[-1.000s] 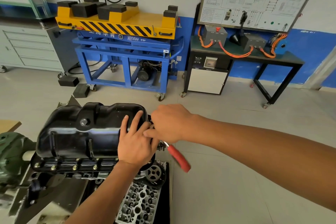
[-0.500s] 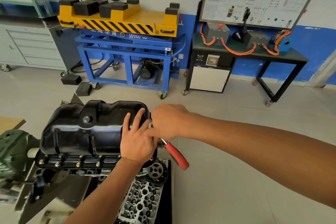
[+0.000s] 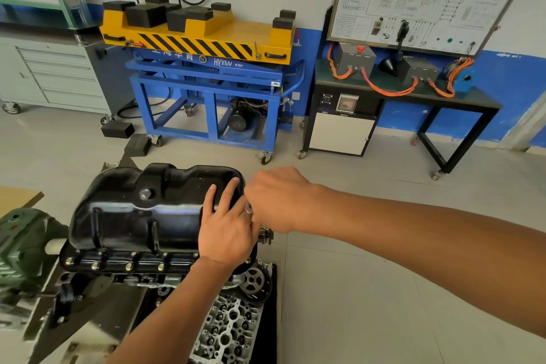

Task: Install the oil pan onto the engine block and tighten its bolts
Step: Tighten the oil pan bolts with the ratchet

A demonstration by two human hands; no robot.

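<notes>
The black oil pan sits upside-up on the engine block, with several brass-coloured bolts along its near flange. My left hand lies flat on the pan's right end, fingers straight. My right hand is curled at the pan's right edge around a ratchet whose silver head shows between the two hands. The ratchet's handle is hidden under my right hand.
A cylinder head lies on a black mat below the block, beside a timing sprocket. A green stand part is at the left. Behind are a blue-and-yellow lift cart and a black bench.
My right hand has swung toward the pan, and the red ratchet handle that stuck out below it is now hidden. My left hand stays on the pan.
</notes>
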